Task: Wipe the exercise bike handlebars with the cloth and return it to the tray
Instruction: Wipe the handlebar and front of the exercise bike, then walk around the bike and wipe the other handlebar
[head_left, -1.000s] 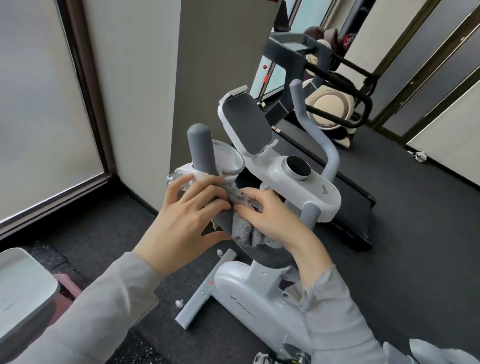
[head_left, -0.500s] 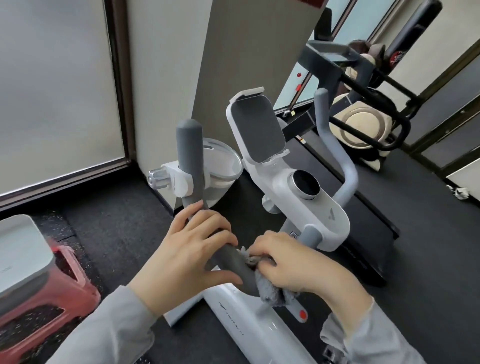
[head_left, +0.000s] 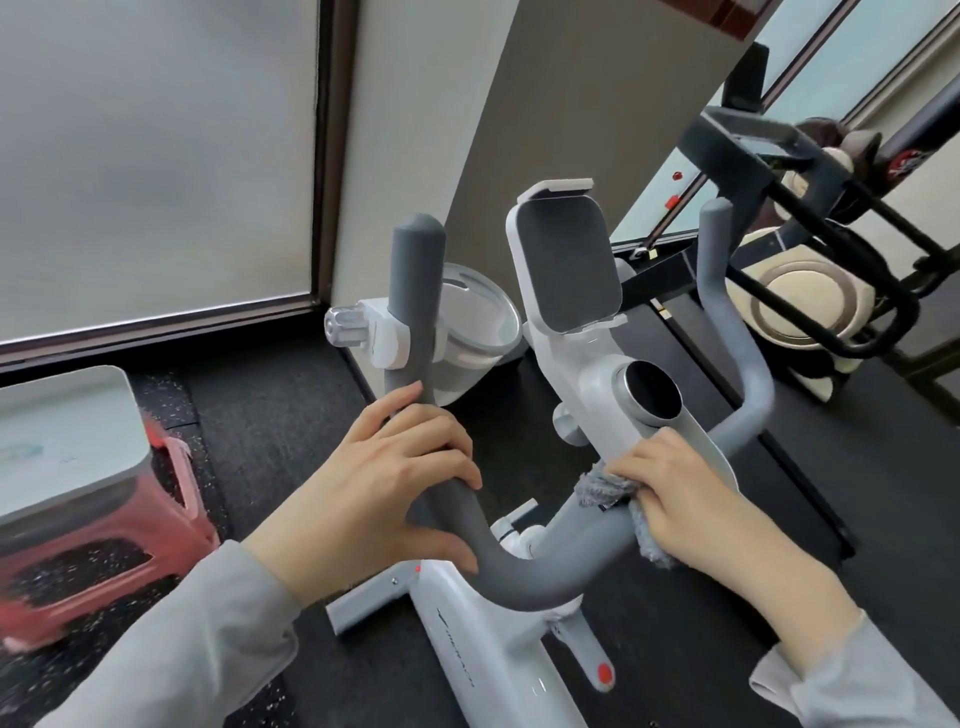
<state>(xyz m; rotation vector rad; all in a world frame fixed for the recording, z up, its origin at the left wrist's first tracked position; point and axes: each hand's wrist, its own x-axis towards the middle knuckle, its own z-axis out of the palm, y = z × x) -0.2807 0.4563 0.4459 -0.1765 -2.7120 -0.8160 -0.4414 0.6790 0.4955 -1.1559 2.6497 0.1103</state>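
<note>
White exercise bike (head_left: 483, 670) seen from above, its grey handlebars (head_left: 519, 577) curving across the front. At far left, a white tray (head_left: 67, 431) rests on a red stool (head_left: 104, 561), well apart from the bike. Left hand (head_left: 363, 493): fingers (head_left: 441, 457) curled round the left bar below its upright grip. Right hand (head_left: 691, 499): fingers (head_left: 639, 467) clenched on a grey cloth (head_left: 605, 488), pressing it against the right bar beside the console; cloth edges protrude past the fingertips and under the palm.

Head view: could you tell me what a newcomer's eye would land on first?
Two hands meet at centre on the grey handlebar: the left hand grips its bend, and the right hand holds a grey cloth against it beside the round dial. At the far left, a pale tray sits on a red stool.
</note>
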